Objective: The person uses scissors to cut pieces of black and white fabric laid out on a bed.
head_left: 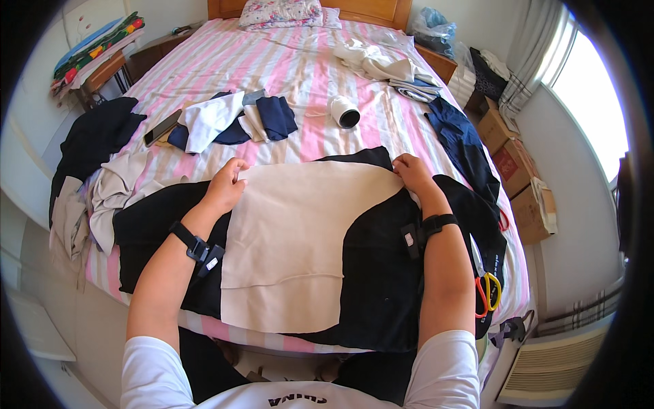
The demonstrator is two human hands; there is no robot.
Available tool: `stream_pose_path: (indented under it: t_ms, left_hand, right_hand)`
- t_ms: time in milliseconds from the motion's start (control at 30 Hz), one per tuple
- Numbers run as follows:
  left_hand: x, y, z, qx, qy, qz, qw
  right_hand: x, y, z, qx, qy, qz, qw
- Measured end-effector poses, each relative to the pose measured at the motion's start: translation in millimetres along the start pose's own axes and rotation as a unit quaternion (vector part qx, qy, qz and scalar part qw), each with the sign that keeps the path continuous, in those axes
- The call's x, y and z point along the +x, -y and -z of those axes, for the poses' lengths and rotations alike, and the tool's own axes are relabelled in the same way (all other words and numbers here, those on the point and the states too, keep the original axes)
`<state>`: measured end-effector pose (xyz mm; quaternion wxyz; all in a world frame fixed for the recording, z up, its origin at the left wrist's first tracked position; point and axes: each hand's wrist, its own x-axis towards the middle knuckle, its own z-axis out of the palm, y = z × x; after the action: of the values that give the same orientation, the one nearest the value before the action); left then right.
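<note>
Bed [286, 61], one: pink-striped sheet left open between the beige panel's top edge and the white roll. Black cloth [385, 279]: spread beneath the panel, exposed at both sides. Beige panel [286, 232], one: laid flat, right edge curved. Hands, two, held apart: its upper left corner pinched by the left hand [228, 185], upper right by the right hand [414, 174]. Scissors [482, 276], one pair: placed right of the panel. White roll [336, 109], one: placed beyond it.

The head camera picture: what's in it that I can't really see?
Middle of the black cloth: head view, hidden under the beige cloth.
Top of the wooden headboard: head view, cut off by the upper edge.
Outside the window: head view, washed out by glare.
Inside the bluish plastic bag: head view, hidden by crumpled plastic.
</note>
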<state>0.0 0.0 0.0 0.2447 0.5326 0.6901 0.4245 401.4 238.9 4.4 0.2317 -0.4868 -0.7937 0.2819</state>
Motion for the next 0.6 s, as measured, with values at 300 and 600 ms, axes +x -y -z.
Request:
stream_pose_path:
  t_ms: [300,600]
  left_hand:
    - [-6,10,14,0.037,-0.023,0.012,0.999]
    - [-3,18,3,0.035,-0.005,-0.004,0.999]
  right_hand:
    - [3,-10,-7,0.096,-0.002,-0.128,0.987]
    - [-13,1,6,-0.080,0.022,-0.088,0.993]
